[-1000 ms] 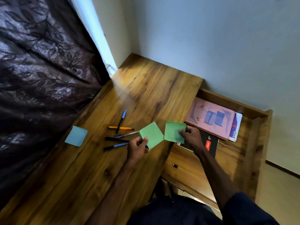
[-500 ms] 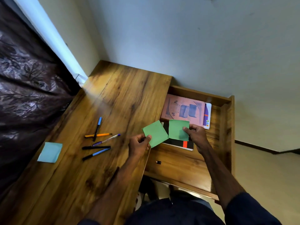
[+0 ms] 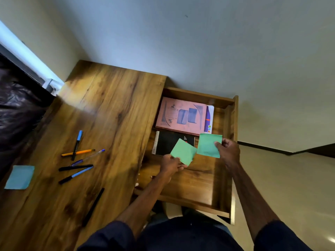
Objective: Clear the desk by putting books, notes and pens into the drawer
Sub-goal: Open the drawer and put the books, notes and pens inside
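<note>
A green note (image 3: 184,153) is pinched at its lower corner by the left hand (image 3: 172,164). A second green note (image 3: 208,145) is pinched at its right edge by the right hand (image 3: 229,151). Both hang over the open drawer (image 3: 196,180), right of centre, partly covering a black notebook (image 3: 168,142), just below a pink book (image 3: 181,115). On the worktop (image 3: 112,105) to the left lie scattered pens (image 3: 75,153), and a blue note (image 3: 20,176) sits near the left edge.

Two green notes (image 3: 183,153), one blue note (image 3: 19,177), five pens (image 3: 76,167), three books (image 3: 181,115)
</note>
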